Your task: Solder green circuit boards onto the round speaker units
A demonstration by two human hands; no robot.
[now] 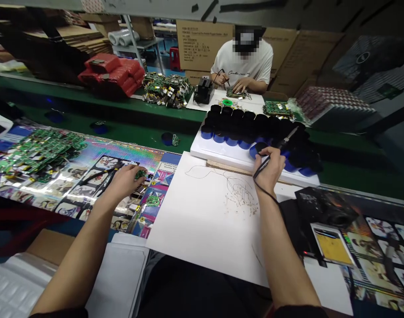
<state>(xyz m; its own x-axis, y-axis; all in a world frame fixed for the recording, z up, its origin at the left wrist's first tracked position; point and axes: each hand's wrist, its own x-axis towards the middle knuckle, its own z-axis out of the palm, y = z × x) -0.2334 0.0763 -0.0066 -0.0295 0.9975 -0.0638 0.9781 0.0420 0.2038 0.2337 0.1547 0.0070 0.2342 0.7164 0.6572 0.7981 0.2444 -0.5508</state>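
Note:
My left hand [126, 180] is at the left of the white sheet, its fingers curled round a small green circuit board [141, 174]. Another small board [153, 200] lies just nearer to me. In my right hand [270, 168] is a soldering iron [288, 138], its tip pointing up and away and its cord [262, 168] hanging past my wrist. My right fingertips are also at a blue-and-black round part [257, 149], in front of rows of similar parts [232, 139] on a white foam tray [218, 152]. Whether they grip it I cannot tell.
A heap of circuit boards [39, 152] lies at the left. Thin wire and small bits [241, 198] are scattered on the white sheet [188, 216]. A black device [326, 207] and a yellow sponge tray [334, 247] stand at the right. Across the bench, a person [243, 66] works on boards.

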